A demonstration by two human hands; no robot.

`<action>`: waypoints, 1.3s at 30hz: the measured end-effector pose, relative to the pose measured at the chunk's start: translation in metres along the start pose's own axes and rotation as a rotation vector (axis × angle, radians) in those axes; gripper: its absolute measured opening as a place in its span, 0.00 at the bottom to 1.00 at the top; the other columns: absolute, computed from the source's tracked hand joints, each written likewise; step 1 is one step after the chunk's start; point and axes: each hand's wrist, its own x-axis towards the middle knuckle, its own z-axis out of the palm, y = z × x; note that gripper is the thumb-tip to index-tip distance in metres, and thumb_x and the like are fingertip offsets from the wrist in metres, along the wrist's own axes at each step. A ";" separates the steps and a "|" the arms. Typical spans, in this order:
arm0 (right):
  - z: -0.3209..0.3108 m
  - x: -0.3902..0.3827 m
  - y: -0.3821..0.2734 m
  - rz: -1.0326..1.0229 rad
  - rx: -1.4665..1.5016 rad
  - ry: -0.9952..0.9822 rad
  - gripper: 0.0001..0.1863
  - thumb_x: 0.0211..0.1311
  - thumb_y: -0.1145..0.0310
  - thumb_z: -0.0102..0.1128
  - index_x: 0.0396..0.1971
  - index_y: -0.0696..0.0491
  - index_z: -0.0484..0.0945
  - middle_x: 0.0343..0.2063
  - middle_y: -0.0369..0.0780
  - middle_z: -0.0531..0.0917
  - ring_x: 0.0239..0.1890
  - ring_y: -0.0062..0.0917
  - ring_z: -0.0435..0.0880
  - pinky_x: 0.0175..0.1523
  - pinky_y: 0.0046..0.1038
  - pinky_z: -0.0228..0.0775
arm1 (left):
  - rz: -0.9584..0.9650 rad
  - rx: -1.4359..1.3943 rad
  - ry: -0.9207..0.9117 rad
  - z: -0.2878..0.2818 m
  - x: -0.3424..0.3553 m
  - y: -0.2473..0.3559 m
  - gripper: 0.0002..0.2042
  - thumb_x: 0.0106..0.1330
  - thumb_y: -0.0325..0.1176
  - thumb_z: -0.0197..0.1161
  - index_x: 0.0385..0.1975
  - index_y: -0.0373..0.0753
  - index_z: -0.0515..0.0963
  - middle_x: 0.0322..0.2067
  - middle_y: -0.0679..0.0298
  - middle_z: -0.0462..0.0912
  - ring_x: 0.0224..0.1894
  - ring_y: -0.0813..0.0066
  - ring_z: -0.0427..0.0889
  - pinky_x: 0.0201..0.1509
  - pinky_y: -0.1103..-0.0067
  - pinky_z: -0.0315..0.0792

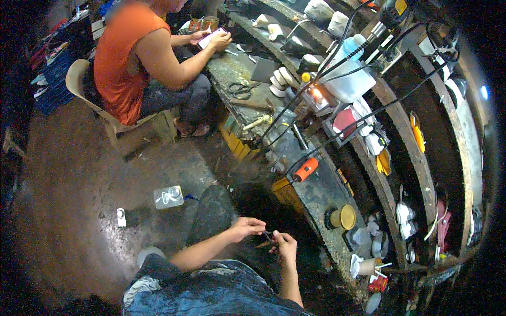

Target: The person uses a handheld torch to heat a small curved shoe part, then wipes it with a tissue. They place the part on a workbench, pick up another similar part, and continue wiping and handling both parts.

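Observation:
My left hand (247, 228) reaches in over my lap, its fingers pinched together at the tips. Facing it, my right hand (285, 246) is also closed, with thumb and fingers pressed together. Between the two sets of fingertips is a small, thin dark piece (268, 235), too small to name. Something pointed and brownish shows beside the right fingers, but its kind is unclear. Both hands are in the air, to the left of the workbench (316, 190).
An orange tool (306, 170), a yellowish round container (343, 216) and scissors (241, 91) lie on the bench. Shelves with shoes rise at right, crossed by hanging cables. A person (129, 58) sits at far left holding a phone. A clear plastic container (168, 197) is on the floor.

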 end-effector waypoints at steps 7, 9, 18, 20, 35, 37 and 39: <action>0.007 -0.029 -0.092 -0.180 -0.280 0.102 0.08 0.74 0.68 0.67 0.41 0.57 0.87 0.32 0.37 0.88 0.27 0.19 0.83 0.28 0.27 0.80 | 0.003 -0.092 -0.069 0.002 0.008 -0.004 0.18 0.79 0.33 0.65 0.64 0.33 0.81 0.57 0.52 0.87 0.58 0.61 0.89 0.62 0.68 0.85; -0.015 -0.035 -0.163 -0.493 -0.369 0.218 0.07 0.72 0.69 0.68 0.38 0.57 0.87 0.32 0.34 0.88 0.30 0.19 0.84 0.35 0.26 0.77 | 0.004 -0.285 -0.124 -0.002 0.014 -0.007 0.21 0.82 0.39 0.61 0.69 0.35 0.76 0.60 0.52 0.85 0.57 0.60 0.88 0.64 0.63 0.84; -0.075 -0.054 -0.473 -1.307 -0.329 0.879 0.07 0.75 0.72 0.65 0.46 0.53 0.88 0.32 0.34 0.89 0.25 0.12 0.80 0.30 0.22 0.77 | 0.006 0.011 0.161 -0.029 0.046 -0.039 0.23 0.79 0.54 0.62 0.29 0.40 0.78 0.17 0.65 0.76 0.20 0.69 0.82 0.29 0.70 0.79; -0.071 -0.029 -0.508 -1.275 -0.372 0.859 0.07 0.72 0.68 0.68 0.45 0.52 0.88 0.30 0.42 0.89 0.25 0.30 0.87 0.35 0.33 0.77 | 0.028 -0.006 0.221 -0.032 0.047 -0.036 0.27 0.80 0.56 0.60 0.20 0.43 0.74 0.13 0.66 0.70 0.14 0.69 0.76 0.23 0.71 0.75; -0.072 0.124 -0.589 -0.717 0.339 0.278 0.19 0.75 0.68 0.65 0.54 0.69 0.79 0.44 0.47 0.84 0.37 0.38 0.92 0.45 0.32 0.89 | -0.093 -0.230 0.248 -0.038 0.030 -0.025 0.20 0.81 0.53 0.59 0.34 0.43 0.82 0.20 0.70 0.76 0.18 0.77 0.73 0.25 0.77 0.69; -0.071 0.127 -0.583 -0.781 0.391 0.202 0.19 0.75 0.69 0.64 0.57 0.68 0.79 0.42 0.48 0.87 0.36 0.35 0.93 0.40 0.26 0.85 | -0.071 -0.231 0.239 -0.038 0.032 -0.028 0.20 0.81 0.52 0.58 0.35 0.43 0.82 0.20 0.70 0.77 0.20 0.77 0.75 0.26 0.76 0.70; -0.066 0.132 -0.576 -0.847 0.326 0.253 0.21 0.75 0.69 0.66 0.59 0.68 0.79 0.40 0.49 0.89 0.36 0.33 0.93 0.39 0.24 0.83 | -0.082 -0.252 0.224 -0.039 0.034 -0.030 0.19 0.81 0.52 0.58 0.36 0.42 0.83 0.21 0.69 0.78 0.21 0.76 0.76 0.27 0.76 0.71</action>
